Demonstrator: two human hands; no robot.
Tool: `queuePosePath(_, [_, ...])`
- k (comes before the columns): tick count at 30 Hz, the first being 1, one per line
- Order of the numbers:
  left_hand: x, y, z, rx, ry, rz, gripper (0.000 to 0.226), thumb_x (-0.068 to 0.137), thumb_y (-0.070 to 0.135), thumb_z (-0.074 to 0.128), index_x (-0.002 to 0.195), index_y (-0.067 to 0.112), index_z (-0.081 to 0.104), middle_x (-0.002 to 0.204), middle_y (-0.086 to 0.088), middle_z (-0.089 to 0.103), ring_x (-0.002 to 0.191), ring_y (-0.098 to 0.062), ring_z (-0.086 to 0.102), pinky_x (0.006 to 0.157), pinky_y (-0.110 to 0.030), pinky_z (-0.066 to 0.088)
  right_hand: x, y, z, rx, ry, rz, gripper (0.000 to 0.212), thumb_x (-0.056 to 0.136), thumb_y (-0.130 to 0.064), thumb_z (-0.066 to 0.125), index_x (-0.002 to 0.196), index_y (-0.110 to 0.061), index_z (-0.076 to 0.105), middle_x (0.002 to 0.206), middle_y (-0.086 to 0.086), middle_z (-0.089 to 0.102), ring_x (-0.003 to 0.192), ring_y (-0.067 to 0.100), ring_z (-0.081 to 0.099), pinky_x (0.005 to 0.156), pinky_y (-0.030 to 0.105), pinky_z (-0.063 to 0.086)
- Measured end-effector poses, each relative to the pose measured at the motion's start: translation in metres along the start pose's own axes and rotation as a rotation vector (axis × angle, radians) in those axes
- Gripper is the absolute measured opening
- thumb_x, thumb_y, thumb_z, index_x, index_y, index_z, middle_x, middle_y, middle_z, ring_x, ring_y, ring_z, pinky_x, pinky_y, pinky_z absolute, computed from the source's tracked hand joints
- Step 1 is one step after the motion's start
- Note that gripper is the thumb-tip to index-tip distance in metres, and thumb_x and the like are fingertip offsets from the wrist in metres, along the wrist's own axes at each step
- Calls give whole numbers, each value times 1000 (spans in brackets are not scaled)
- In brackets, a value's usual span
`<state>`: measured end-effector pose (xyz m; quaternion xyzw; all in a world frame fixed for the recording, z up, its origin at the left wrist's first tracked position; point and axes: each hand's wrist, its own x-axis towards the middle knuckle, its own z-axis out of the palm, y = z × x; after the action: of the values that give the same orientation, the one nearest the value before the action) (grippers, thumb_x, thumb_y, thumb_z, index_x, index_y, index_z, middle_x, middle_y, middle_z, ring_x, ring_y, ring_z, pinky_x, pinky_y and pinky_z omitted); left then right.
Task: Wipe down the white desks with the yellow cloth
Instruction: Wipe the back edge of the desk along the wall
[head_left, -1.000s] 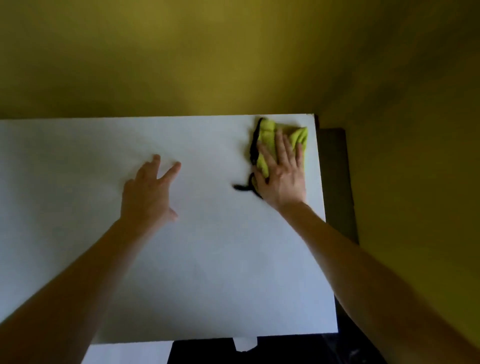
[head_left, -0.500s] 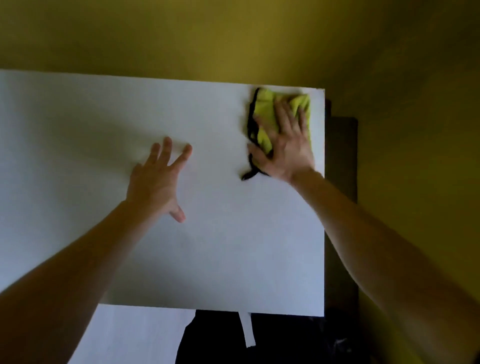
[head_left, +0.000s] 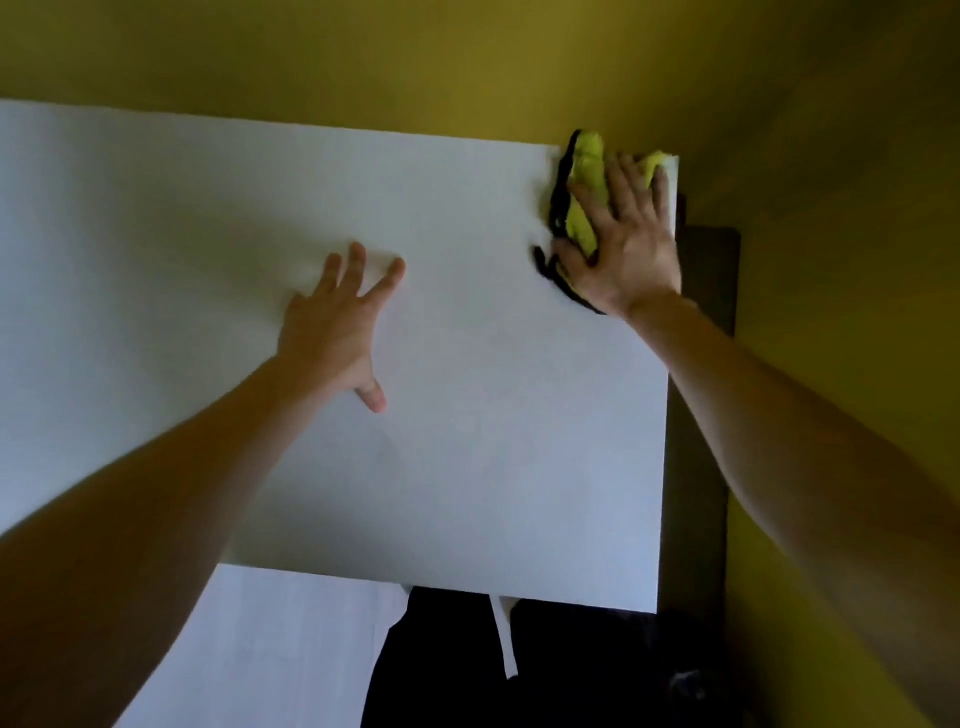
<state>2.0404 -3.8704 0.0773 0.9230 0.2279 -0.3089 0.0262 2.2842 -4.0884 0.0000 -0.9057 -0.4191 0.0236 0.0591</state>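
A white desk (head_left: 467, 441) fills most of the head view. The yellow cloth (head_left: 584, 197), edged in black, lies bunched at the desk's far right corner against the wall. My right hand (head_left: 623, 244) presses flat on the cloth with straight fingers, covering most of it. My left hand (head_left: 337, 327) rests flat on the bare desk top near the middle, fingers spread, holding nothing.
A yellow wall (head_left: 467, 62) runs behind the desk and along the right side (head_left: 857, 260). A dark strip of furniture (head_left: 701, 415) sits between the desk's right edge and the wall. A second white surface (head_left: 270, 649) shows below the near edge, beside dark clothing (head_left: 571, 675).
My right hand has pushed the cloth farther away into the far right corner of the desk. My left hand has stayed planted on the desk top.
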Motion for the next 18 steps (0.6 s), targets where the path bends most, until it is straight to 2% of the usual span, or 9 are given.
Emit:
queuePosePath(3, [-1, -2, 2, 5, 8, -16, 181, 39, 63, 107, 169, 41, -17, 181, -10, -17, 169, -38, -1, 121, -64, 41, -76, -87, 10, 133, 31, -215, 86, 92, -64, 66, 165, -22, 47, 176, 25, 24, 165, 45, 17, 131, 70, 9])
queuePosePath(5, [-6, -3, 3, -1, 28, 0, 171, 48, 64, 105, 171, 39, -13, 181, -11, -15, 169, -38, 0, 120, -63, 42, -141, -140, 15, 176, -113, -490, 91, 87, -64, 68, 166, -24, 45, 178, 21, 21, 166, 44, 13, 131, 69, 9])
queuePosePath(7, [-13, -3, 5, -40, 45, 20, 152, 64, 57, 102, 173, 36, -3, 182, -11, -9, 169, -36, 3, 122, -61, 42, -164, -149, 17, 150, -186, -654, 88, 85, -62, 65, 165, -29, 47, 177, 17, 27, 166, 39, 18, 133, 65, 10])
queuePosePath(8, [-19, -1, 7, -75, 51, 19, 145, 67, 54, 101, 174, 35, 5, 183, -9, -4, 169, -33, 6, 124, -58, 40, -155, -138, 16, 138, -174, -661, 87, 83, -63, 66, 162, -29, 51, 175, 15, 34, 164, 38, 25, 133, 65, 11])
queuePosePath(9, [-27, 0, 9, -114, 53, 11, 139, 68, 51, 101, 174, 34, 12, 184, -6, 1, 169, -30, 9, 126, -55, 38, -137, -121, 15, 122, -135, -600, 86, 81, -63, 67, 158, -28, 56, 171, 15, 42, 162, 38, 31, 133, 65, 11])
queuePosePath(11, [-43, 2, 18, -159, 47, 8, 136, 69, 50, 101, 173, 36, 14, 184, -3, 5, 169, -27, 11, 129, -52, 34, -87, -77, 8, 66, -51, -348, 88, 80, -63, 71, 156, -21, 57, 165, 19, 47, 159, 41, 36, 133, 66, 12])
queuePosePath(14, [-62, -1, 35, -80, -29, 61, 163, 53, 68, 101, 173, 39, -6, 182, -5, -17, 170, -30, -5, 131, -59, 26, -31, -11, -8, 4, -55, 36, 86, 88, -66, 62, 154, -11, 52, 172, 24, 34, 164, 41, 22, 134, 64, 7])
queuePosePath(16, [-68, -4, 44, -8, -64, 80, 172, 49, 74, 99, 171, 38, -17, 178, -5, -31, 169, -32, -14, 131, -62, 21, -27, -9, -6, 11, -41, 119, 86, 90, -66, 57, 154, -9, 49, 173, 26, 30, 164, 41, 22, 133, 65, 8])
queuePosePath(18, [-70, -1, 48, 14, -64, 71, 176, 48, 74, 100, 170, 36, -22, 177, -8, -33, 168, -36, -16, 132, -63, 20, -50, -48, -3, 53, 0, 97, 87, 93, -67, 54, 157, -8, 50, 173, 29, 29, 162, 47, 24, 131, 69, 8])
